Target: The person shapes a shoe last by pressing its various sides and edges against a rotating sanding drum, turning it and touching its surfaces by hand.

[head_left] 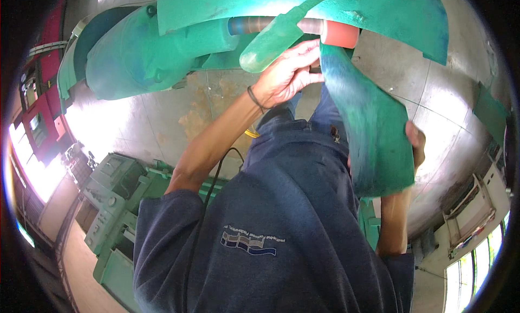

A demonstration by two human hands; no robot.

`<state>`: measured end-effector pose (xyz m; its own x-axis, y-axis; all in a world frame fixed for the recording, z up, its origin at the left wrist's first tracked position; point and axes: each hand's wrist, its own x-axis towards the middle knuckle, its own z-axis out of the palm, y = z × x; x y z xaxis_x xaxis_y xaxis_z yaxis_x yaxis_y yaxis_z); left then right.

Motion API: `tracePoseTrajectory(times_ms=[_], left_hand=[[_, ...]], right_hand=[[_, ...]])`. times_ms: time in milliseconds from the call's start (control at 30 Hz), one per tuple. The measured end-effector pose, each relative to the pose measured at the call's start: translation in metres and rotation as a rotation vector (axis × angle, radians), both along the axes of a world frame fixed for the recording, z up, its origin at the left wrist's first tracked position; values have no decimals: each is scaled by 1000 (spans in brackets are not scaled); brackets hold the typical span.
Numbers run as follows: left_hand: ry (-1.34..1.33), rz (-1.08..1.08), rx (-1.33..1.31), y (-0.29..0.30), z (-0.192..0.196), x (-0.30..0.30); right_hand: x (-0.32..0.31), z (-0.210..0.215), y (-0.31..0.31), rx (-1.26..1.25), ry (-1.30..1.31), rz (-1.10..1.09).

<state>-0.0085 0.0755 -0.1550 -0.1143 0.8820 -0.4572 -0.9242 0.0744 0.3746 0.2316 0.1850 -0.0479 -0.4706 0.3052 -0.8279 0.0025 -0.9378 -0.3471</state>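
A broad, curved blue-green sheet with a narrow upper end is held in front of my body. Its narrow end meets a red-orange roller on the shaft of a green machine. My left hand grips the sheet's left edge close to the roller, its fingertips partly hidden behind it. Lower down, my right hand is wrapped around the right edge, with most of its fingers behind the sheet. A paddle-shaped green lever hangs just above my left hand.
The machine's green hood arches over the roller, and its rounded motor housing lies to the left. Other green machinery stands at the lower left. A dark cable runs by my left arm. The floor is grey with brown stains.
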Motion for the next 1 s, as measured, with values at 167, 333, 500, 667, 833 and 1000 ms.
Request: tracePoseTrajectory(times_ms=[167,333,500,667,833,1000], left_hand=[[-153,17,108,-1,-5,4],[-199,51,147,16,-29,-3],[-206,50,131,10,-19,0],[-161,9,181,-3,1,7],[-92,12,116,8,0,-2],[-79,25,107,-3,7,3]], right_hand=[[-6,27,-1,68,-107,-69],[-46,32,15,106,-149,102],[-36,31,4,109,-157,31],[-23,34,-6,123,-139,18],[-30,25,-12,100,-108,3],[-20,24,-31,142,-23,-84]])
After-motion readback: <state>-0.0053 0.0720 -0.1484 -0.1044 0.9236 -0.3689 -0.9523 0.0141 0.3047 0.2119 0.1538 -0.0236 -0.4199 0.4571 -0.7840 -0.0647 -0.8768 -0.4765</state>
